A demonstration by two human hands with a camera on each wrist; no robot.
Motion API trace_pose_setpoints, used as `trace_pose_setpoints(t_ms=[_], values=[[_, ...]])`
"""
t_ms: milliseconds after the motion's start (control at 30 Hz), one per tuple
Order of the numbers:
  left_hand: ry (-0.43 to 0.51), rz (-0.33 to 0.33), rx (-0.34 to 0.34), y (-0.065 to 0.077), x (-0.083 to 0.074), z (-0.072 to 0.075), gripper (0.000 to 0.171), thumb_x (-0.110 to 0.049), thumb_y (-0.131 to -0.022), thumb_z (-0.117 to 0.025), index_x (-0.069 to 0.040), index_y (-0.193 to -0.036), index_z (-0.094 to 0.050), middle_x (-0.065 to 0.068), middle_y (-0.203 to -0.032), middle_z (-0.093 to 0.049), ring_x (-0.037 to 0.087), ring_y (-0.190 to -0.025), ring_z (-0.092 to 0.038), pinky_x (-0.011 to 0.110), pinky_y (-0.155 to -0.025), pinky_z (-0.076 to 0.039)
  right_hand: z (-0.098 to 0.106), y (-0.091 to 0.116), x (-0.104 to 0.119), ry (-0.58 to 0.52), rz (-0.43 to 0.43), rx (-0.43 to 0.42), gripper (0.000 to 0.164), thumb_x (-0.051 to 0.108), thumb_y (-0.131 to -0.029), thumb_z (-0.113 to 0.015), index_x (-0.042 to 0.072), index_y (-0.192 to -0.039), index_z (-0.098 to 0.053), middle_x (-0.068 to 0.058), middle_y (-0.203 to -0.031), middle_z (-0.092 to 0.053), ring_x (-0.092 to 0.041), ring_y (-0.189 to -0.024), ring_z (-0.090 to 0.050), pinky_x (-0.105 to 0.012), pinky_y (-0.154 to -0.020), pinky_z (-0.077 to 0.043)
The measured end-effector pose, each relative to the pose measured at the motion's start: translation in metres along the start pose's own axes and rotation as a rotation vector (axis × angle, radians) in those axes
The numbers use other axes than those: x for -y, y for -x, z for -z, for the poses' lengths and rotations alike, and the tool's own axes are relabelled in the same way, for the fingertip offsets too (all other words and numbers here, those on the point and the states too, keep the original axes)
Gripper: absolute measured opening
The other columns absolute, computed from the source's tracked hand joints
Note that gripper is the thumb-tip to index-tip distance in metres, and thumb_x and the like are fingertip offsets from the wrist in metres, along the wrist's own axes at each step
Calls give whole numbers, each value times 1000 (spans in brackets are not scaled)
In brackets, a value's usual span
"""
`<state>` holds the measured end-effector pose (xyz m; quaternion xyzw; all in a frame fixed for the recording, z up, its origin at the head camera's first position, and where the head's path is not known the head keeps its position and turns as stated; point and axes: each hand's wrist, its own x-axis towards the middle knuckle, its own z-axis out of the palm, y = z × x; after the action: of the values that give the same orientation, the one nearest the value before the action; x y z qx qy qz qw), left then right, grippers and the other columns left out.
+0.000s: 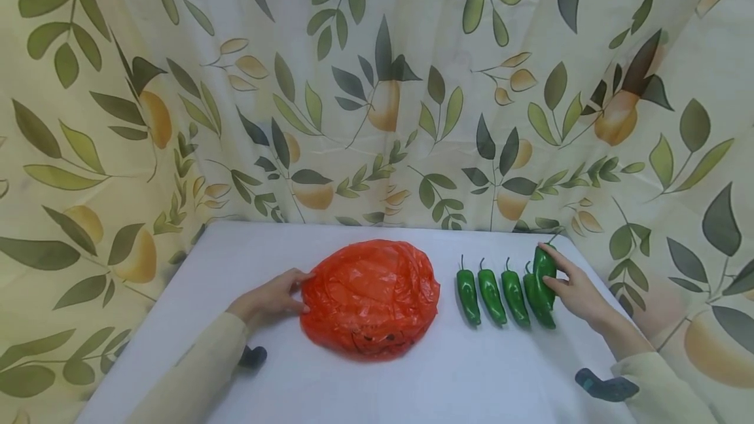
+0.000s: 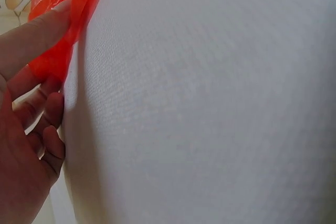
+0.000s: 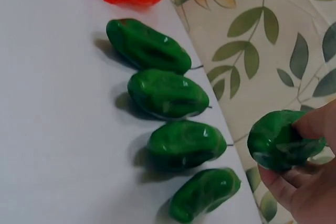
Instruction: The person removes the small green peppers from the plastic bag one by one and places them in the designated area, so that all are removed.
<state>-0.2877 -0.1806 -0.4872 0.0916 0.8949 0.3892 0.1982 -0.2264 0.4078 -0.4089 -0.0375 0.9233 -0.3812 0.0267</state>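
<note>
A crumpled red plastic bag (image 1: 370,300) with a dark printed face lies mid-table. My left hand (image 1: 275,294) pinches its left edge; in the left wrist view the thumb (image 2: 39,38) lies over the red film with the fingers behind. On the right, my right hand (image 1: 574,283) holds a green pepper (image 1: 543,280) between thumb and fingers. In the right wrist view this held pepper (image 3: 278,139) is lifted off the table. Several more green peppers (image 1: 490,296) lie side by side in a row between the bag and my right hand, stems toward the back.
A white tabletop (image 1: 412,391) carries everything. Behind it and at both sides hangs a curtain (image 1: 389,169) printed with leaves and fruit. Dark wrist straps show at the left sleeve (image 1: 194,362) and the right sleeve (image 1: 662,378).
</note>
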Motion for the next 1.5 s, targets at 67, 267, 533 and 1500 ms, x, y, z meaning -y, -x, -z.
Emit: trace_pose_setpoints(t_ms=[67, 267, 533, 1500], values=[[-7, -10, 2, 0, 0, 0, 79, -24, -78, -86, -29, -148, -51, -2, -147, -51, 30, -140, -45, 55, -113, -44, 2, 1, -4, 3, -6, 0, 65, 5, -107, -39, 11, -163, -5, -43, -155, -20, -62, -132, -38, -57, -95, -53], [-20, -32, 6, 1, 1, 1, 79, -26, -78, -86, -27, -149, -51, -2, -146, -51, 31, -140, -45, 55, -114, -43, 8, 2, -17, -14, -37, -1, 64, -1, -104, -35, 7, -162, -6, -45, -153, -18, -65, -128, -39, -48, -86, -56], [-13, -25, 4, -1, 1, 1, 78, -24, -78, -86, -26, -148, -52, -1, -145, -53, 32, -141, -44, 57, -114, -42, 9, -1, -36, 48, -80, 0, 65, -4, -102, -36, 4, -161, -10, -47, -151, -18, -67, -127, -38, -53, -88, -56], [4, -12, -6, 0, 1, -1, 77, -26, -78, -87, -29, -147, -53, -3, -140, -55, 29, -139, -45, 57, -114, -42, 8, -2, -79, 21, -177, 74, 67, 0, -101, -40, 3, -160, -8, -48, -154, -5, -73, -135, -16, -75, -107, -30]])
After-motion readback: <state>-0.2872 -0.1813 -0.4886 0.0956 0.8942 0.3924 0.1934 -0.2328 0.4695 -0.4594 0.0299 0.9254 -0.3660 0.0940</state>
